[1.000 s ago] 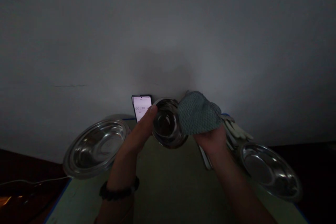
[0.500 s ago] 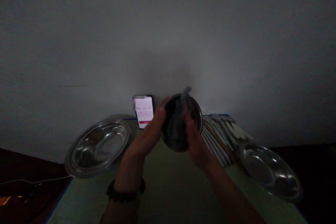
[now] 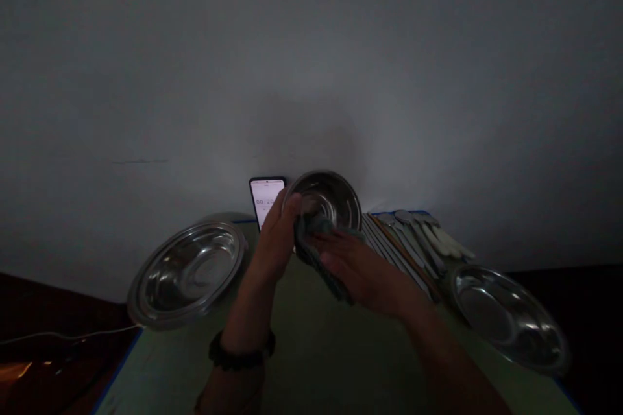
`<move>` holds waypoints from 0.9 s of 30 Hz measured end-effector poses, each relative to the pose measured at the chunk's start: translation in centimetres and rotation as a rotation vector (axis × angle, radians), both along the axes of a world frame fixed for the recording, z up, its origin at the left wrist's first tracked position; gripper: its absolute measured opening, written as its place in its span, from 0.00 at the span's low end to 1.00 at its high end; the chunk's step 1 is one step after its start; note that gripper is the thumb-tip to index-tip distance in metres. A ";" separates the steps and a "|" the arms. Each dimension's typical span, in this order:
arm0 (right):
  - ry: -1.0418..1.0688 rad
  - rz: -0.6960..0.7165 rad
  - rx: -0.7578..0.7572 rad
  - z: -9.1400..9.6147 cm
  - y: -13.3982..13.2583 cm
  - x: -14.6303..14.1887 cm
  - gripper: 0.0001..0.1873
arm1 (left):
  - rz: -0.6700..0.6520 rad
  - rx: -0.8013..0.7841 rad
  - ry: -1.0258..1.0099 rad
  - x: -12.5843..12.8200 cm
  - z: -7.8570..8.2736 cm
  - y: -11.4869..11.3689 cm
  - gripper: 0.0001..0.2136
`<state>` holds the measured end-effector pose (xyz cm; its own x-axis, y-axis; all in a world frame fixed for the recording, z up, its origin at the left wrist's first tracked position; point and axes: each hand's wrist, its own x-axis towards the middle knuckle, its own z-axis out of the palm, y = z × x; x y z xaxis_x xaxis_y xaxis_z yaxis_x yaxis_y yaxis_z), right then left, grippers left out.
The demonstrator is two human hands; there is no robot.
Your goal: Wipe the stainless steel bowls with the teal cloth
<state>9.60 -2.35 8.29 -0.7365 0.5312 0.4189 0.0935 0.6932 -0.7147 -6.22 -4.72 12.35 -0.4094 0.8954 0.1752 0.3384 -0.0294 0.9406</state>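
A shiny metal bowl is held up over the table, tilted so its inside faces me. My left hand grips its left rim, thumb over the edge, with a dark beaded bracelet on the wrist. In my right hand is a dark, finely patterned cloth, pressed against the bowl's near inner side and rim. Part of the cloth hangs below that hand. The right fingertips are partly blurred against the cloth.
A phone showing a timer leans on the wall behind my left hand. A large metal basin stands left. Chopsticks, spoons and white-handled utensils lie right, beside another metal bowl. A white cable runs off left.
The bowl has shifted slightly left and up, and its shiny inside now shows. My right hand and the cloth have moved down and left to the bowl's near side.
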 end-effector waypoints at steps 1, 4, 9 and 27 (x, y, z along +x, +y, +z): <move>-0.025 -0.066 0.019 -0.2 0.4 0.3 0.21 | 0.002 0.019 -0.001 0.0 0.1 0.0 0.21; -0.076 -0.272 0.096 -1.4 1.7 0.8 0.24 | -0.032 0.090 -0.047 0.6 -0.1 0.2 0.20; -0.113 -0.436 0.242 -2.7 3.4 2.0 0.30 | -0.188 0.061 -0.063 2.0 -0.9 0.4 0.23; 0.197 -0.474 -0.223 -0.6 4.5 4.2 0.16 | -0.393 -0.064 -0.418 -1.4 -0.5 -0.4 0.21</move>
<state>13.79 2.12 7.64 -0.3145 0.8769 0.3636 0.2082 0.4375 -0.8748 -7.60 -5.07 11.89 -0.0665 0.9977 0.0108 -0.0873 -0.0166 0.9960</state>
